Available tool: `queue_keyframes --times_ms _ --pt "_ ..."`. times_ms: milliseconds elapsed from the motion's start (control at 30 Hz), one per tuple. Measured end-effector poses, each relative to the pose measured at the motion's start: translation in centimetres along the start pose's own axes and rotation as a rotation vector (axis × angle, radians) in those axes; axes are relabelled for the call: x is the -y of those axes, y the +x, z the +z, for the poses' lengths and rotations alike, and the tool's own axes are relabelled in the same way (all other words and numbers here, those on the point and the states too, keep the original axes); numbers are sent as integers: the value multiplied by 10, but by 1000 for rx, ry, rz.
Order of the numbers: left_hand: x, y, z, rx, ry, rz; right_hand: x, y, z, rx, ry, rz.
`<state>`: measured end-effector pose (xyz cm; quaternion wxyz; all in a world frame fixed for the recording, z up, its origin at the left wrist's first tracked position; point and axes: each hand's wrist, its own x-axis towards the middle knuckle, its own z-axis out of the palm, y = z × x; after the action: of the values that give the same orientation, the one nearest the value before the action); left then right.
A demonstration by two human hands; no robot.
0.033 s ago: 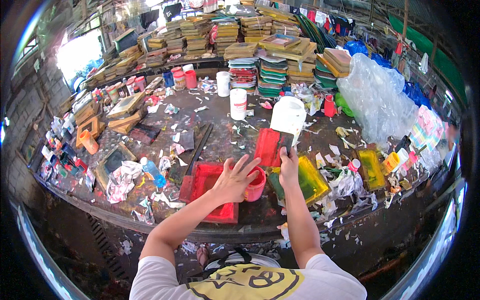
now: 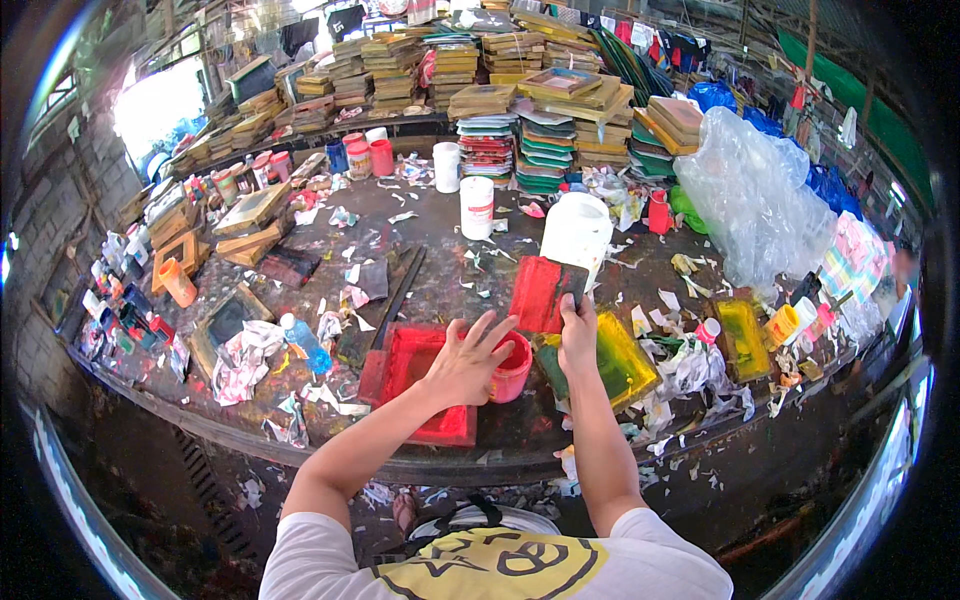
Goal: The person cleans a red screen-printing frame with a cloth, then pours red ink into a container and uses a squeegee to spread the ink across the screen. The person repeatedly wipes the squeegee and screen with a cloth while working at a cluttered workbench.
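My right hand [image 2: 577, 342] grips the dark lower corner of a flat rectangular panel [image 2: 537, 293] coated in red, thumb on top. The panel is tilted up in front of a white bucket [image 2: 577, 232]. My left hand [image 2: 467, 362] is open, fingers spread, above the right side of a red-stained screen printing frame [image 2: 402, 362]. Its fingertips reach the rim of a red paint pot [image 2: 512, 376]; whether they touch it I cannot tell. A yellow-stained frame [image 2: 627, 365] lies just right of my right wrist, partly hidden by it.
Paper scraps and crumpled rags [image 2: 245, 362] litter the dark table. A blue-tinted plastic bottle [image 2: 305, 343] stands left, paint bottles [image 2: 130, 305] further left. White tubs [image 2: 477, 208] stand ahead; stacked frames [image 2: 395, 75] rise behind. Clear plastic sheeting [image 2: 745, 195] is at right, near another yellow frame [image 2: 742, 340].
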<state>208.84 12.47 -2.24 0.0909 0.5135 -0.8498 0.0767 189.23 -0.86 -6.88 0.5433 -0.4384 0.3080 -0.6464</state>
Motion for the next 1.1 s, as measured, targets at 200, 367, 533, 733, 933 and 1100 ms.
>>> queue_keyframes --times_ms 200,367,533,733,933,1100 --pt "7 -5 40 -182 -85 35 0 5 4 -87 0 -9" --pt "9 -14 79 -360 -84 38 4 1 5 -85 -22 -7" --pt "5 -16 84 -511 -207 -12 3 -4 0 -50 -15 67" --pt "25 20 26 -728 -359 -149 3 -3 5 10 -11 150" --pt "59 53 -22 -568 -193 -104 13 1 14 72 55 181" --pt "65 54 -13 -454 -156 -27 27 -2 22 76 150 205"
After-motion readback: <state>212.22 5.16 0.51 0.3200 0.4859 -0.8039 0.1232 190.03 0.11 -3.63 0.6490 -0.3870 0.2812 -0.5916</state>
